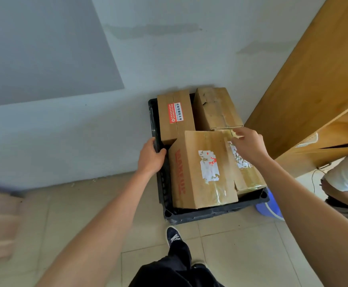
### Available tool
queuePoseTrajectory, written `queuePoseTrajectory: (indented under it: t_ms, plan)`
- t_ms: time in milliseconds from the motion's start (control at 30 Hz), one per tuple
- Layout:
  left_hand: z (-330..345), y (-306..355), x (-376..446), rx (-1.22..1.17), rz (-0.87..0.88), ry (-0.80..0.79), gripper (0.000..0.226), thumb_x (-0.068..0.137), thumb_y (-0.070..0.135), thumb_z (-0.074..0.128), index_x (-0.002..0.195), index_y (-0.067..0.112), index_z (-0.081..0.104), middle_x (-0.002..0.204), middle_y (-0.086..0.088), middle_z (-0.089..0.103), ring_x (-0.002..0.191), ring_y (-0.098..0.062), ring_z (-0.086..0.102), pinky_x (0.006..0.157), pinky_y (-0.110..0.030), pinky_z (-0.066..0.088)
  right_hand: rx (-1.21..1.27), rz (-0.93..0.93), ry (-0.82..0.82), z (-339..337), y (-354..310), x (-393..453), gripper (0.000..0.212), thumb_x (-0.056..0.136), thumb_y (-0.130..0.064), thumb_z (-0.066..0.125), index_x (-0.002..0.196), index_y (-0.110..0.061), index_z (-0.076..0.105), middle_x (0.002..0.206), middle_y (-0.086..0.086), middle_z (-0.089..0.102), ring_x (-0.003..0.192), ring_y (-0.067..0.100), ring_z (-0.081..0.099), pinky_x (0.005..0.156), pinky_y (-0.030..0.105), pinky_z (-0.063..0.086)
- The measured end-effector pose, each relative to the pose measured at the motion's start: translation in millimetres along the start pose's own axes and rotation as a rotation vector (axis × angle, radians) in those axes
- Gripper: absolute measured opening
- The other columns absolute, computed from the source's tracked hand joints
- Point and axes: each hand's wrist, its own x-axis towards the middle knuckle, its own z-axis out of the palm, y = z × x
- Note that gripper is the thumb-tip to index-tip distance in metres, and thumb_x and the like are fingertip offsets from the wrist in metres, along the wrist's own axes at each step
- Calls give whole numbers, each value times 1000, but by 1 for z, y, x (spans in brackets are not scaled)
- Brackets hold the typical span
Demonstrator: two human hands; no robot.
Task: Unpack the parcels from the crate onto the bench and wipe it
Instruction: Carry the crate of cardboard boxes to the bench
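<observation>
A black plastic crate point(200, 213) stands on the tiled floor against a grey wall, filled with several brown cardboard parcels. The nearest parcel point(191, 175) carries red lettering and a torn white label. Behind it lies a parcel with a red and white sticker point(175, 119), and a taped parcel point(216, 108) sits at the back right. Another parcel point(245, 172) lies at the front right. My left hand point(150, 157) grips the crate's left rim. My right hand point(249, 142) hovers over the parcels with its fingers apart, holding nothing.
A wooden bench or cabinet point(314, 79) rises on the right. A blue tub point(270, 208) peeks out behind the crate's right corner. Another person point(347, 175) in a white top stands at the far right. My shoe point(174, 236) is just before the crate.
</observation>
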Motion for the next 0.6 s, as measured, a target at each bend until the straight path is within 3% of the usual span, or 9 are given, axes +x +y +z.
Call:
queuePoseTrajectory:
  t_ms: [100,167,300,400,500,600]
  plan:
    - [8,-2,12,-52,-19,5,58,98,25,62,152,20,41,151,-4,50,139,-24,46,117,-41,37,-5,7,18,6,11,17,38,98,-22,59,135,-20,64,132,5,66,81,2,62,69,19,46]
    - [12,-1,16,-69,3,15,50,96,18,61,143,25,48,140,1,57,133,-22,51,112,-47,43,14,37,30,7,17,25,39,96,-17,57,134,-20,65,132,5,66,76,0,59,64,16,43]
    - [23,1,20,-59,42,15,52,89,5,57,136,26,53,122,12,55,124,-19,54,106,-41,45,65,42,94,0,26,41,36,93,-10,56,127,-14,69,127,6,67,112,22,62,92,32,50]
    - [32,1,24,-65,21,65,61,86,1,55,141,26,46,122,12,54,116,-13,54,97,-33,43,90,65,91,-6,38,61,36,93,-8,56,127,-13,69,125,7,67,112,22,61,91,31,48]
    - [39,-4,23,-96,-74,123,61,85,3,53,134,38,41,108,25,57,96,2,56,87,-25,44,156,137,53,-12,55,79,37,93,-9,58,129,-12,68,124,5,68,110,19,61,93,31,49]
    - [41,-6,23,-64,-155,129,54,85,9,51,127,41,42,105,21,61,99,-14,61,83,-34,47,253,269,-42,-16,72,96,36,96,-9,61,131,-14,66,125,4,67,108,21,63,96,38,55]
